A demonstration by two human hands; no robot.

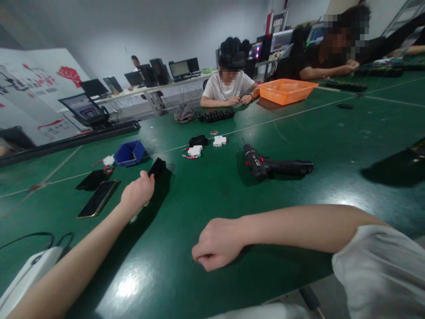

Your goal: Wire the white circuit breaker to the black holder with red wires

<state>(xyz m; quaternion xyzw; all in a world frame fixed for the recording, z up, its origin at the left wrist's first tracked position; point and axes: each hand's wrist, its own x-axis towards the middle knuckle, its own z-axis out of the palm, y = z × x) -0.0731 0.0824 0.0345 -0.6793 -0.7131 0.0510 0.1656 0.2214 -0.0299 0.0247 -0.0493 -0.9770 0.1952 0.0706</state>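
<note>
My left hand (pixel 137 190) is closed, thumb and fingers pinching a small black block-shaped part (pixel 157 167) just over the green table. Its exact kind does not show. Under that wrist a pale strip (pixel 138 213) peeks out, mostly hidden. My right hand (pixel 219 243) rests on the table near the front as a loose fist, and nothing shows in it. Beyond the hands lie two white switch-like modules, one with red wires (pixel 195 151) and one farther right (pixel 219 141). A black part (pixel 198 140) lies beside them.
A black power drill (pixel 265 165) lies at right of centre. Left are a blue bin (pixel 129 153), a phone (pixel 97 199), a dark flat piece (pixel 92 180) and a white device with cables (pixel 31 274). Across the table, a person sits near an orange basket (pixel 287 91); others work farther back.
</note>
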